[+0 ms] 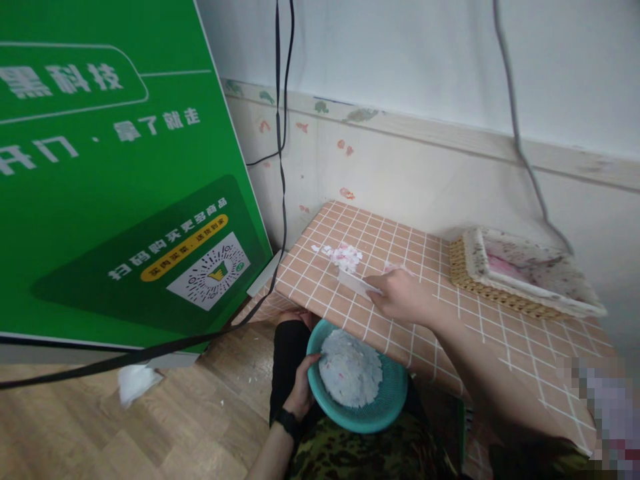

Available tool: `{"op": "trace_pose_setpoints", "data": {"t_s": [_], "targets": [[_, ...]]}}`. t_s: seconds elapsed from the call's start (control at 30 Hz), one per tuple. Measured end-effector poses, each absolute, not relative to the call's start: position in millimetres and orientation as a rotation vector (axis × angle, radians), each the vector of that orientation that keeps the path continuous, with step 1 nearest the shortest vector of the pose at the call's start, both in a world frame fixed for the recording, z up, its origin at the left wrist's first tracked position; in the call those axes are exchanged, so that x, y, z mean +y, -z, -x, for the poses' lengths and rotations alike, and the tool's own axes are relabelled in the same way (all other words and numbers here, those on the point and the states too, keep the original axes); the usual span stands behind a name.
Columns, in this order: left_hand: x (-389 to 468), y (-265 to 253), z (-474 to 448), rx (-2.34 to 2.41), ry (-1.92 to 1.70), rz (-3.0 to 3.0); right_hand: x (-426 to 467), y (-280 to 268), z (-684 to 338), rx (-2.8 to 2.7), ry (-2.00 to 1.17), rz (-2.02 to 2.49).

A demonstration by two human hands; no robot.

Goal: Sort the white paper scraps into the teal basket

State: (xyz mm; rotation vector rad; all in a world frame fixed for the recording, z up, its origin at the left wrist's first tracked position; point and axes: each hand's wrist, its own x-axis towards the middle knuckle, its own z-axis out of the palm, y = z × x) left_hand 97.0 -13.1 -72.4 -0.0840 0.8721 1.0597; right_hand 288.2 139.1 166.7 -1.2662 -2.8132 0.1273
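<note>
My left hand (301, 388) grips the left rim of a teal plastic basket (395, 403) on my lap, just below the table edge. Inside the basket lies a heap of white paper scraps (350, 368) with a few pink bits. Over the table, my right hand (401, 295) is closed on a flat white strip (354, 282) whose material I cannot make out. The strip's far edge meets a small pile of white and pink scraps (347, 253) on the checked tabletop (310, 283).
A cloth-lined wicker basket (530, 277) stands at the table's right, against the wall. A green panel (125, 167) with white lettering fills the left. Black cables (280, 153) hang in front of the wall. White crumpled plastic (137, 383) lies on the wooden floor.
</note>
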Motion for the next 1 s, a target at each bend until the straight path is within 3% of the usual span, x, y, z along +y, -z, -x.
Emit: {"op": "trace_pose_setpoints", "data": {"t_s": [1.0], "targets": [[-13, 69, -96, 0.906, -1.079, 0.104, 135, -138, -244, -2.526, 0.069, 1.721]]}}
